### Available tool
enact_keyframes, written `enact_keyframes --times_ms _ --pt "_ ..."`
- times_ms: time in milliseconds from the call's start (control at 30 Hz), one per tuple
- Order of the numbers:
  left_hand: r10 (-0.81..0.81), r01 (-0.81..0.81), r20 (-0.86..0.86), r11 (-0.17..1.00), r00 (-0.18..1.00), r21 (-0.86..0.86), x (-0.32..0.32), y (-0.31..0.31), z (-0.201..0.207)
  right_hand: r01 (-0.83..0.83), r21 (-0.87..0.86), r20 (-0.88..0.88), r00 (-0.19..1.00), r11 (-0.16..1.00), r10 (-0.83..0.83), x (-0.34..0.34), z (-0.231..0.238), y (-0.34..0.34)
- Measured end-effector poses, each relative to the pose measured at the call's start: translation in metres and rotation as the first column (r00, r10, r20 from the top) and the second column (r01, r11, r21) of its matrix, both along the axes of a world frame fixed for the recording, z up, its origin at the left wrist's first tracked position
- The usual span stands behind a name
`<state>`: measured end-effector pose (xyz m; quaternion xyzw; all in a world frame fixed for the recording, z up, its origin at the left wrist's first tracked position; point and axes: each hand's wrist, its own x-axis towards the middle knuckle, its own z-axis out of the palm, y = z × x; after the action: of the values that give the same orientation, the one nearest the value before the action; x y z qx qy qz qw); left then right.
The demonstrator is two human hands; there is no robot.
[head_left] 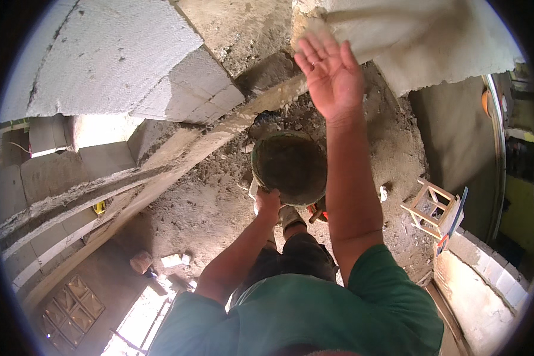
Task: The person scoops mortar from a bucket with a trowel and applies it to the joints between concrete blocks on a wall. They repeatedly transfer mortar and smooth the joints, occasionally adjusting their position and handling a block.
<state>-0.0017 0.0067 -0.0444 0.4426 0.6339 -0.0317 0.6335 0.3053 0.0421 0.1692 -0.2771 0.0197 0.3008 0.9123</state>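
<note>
My left hand (268,203) is closed on the near left rim of a round, dark bucket (254,159). Grey, mortar-like material fills the bucket's mouth. My right hand (336,86) is raised past the bucket at the upper right, palm up and fingers spread, holding nothing. Its fingertips are slightly blurred and lie over the pale plastered wall surface (374,24); whether they touch it I cannot tell. Just below the bucket's near edge a small red item (318,213) shows in part, too covered to name.
Rubble covers the floor (184,202) around my feet. A light block wall (118,53) stands at the upper left, with a long ledge (219,127) running diagonally. At right is a small wooden stool (430,207). Broken block pieces (175,260) lie at lower left.
</note>
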Motion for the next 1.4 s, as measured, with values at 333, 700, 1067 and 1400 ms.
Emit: enact_keyframes --times_ms 333,700,1067,1400 --pt "-0.025 0.026 -0.012 0.998 1.0 0.065 -0.026 -0.011 -0.004 -0.343 -0.595 -0.457 0.888 0.727 0.044 -0.134 -0.2 -0.072" --pt "0.043 -0.026 0.091 0.984 0.995 -0.179 -0.018 -0.03 0.037 -0.441 -0.565 -0.782 0.557 0.698 -0.281 -0.195 -0.349 -0.133" --pt "0.073 -0.066 0.032 0.982 0.997 -0.174 -0.003 0.004 0.04 -0.272 -0.07 -0.308 0.921 0.96 0.238 -0.128 -0.076 0.032" --pt "0.036 -0.03 0.043 0.99 0.998 -0.137 -0.016 -0.032 0.011 0.001 -0.971 -0.193 0.59 -0.24 0.784 -0.2 -0.363 -0.142"
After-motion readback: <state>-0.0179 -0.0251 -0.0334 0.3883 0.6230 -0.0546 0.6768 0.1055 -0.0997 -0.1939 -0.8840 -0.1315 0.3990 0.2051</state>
